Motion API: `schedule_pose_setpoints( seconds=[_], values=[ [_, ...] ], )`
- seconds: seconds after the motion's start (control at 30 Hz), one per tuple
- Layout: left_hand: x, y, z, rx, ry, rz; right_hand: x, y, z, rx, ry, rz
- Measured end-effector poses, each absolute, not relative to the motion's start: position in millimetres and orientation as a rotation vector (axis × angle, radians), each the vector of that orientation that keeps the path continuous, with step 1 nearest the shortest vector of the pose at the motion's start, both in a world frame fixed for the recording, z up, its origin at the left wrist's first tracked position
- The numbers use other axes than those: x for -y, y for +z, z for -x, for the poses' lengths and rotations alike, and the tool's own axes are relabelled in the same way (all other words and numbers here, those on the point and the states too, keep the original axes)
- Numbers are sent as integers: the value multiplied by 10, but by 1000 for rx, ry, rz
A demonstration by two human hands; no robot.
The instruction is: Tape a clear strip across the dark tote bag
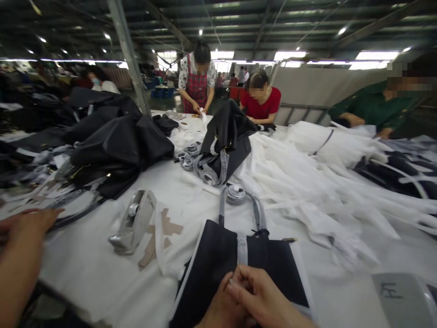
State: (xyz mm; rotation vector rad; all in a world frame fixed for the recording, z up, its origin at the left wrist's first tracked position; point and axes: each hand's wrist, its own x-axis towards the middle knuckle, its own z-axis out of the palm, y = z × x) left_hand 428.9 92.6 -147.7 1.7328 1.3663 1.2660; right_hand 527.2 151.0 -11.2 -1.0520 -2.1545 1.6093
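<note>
A black handbag (pixel 273 264) lies in front of me, its two handles (pixel 260 214) wrapped in grey film and pointing away. Down the middle of its front runs a pale grey strip (pixel 242 248), which reaches my fingertips. My left hand (pixel 223 303) and my right hand (pixel 261 291) meet over the bag, both closed with fingers pinched together. Whatever sits between the fingers is hidden. Beyond the handles lies a coil of grey wrapping (pixel 235 193).
A co-worker's hand (pixel 32 223) reaches in at left, near a tape dispenser (pixel 133 223) and brown card pieces (pixel 165 225). Black bags (pixel 119 146) are heaped behind it. White wrapping sheets (pixel 300 182) spread rightward. Another grey object (pixel 403 296) stands lower right. Several people work around the table.
</note>
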Motion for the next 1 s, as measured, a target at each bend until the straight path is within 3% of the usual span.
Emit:
schedule_pose_setpoints(
  seconds=[0.17, 0.3, 0.4, 0.5, 0.57, 0.77, 1.0],
  values=[
    [-723, -1425, -4115, -1429, 1233, -1218, -1458, -516, -5264, 1923, 1885, 933],
    [-697, -1474, -4121, -978, 1335, -701, -1432, -752, -5268, 1971, 1826, 899],
    [-744, -1491, -4124, -802, 1382, -607, -1489, -946, -5296, 1927, 1837, 976],
    [-776, -1490, -4124, -921, 1343, -609, -1533, -1032, -5355, 1727, 1963, 979],
    [-785, -1486, -4129, -1026, 1338, -576, -1538, -1001, -5408, 1753, 1810, 1012],
    [-795, -1372, -4097, -1489, 1263, -719, -1544, -973, -5534, 2321, 796, 779],
    [-852, -1191, -4060, -1884, 1147, -1299, -1593, -1574, -5568, 2526, 455, 528]
  ],
)
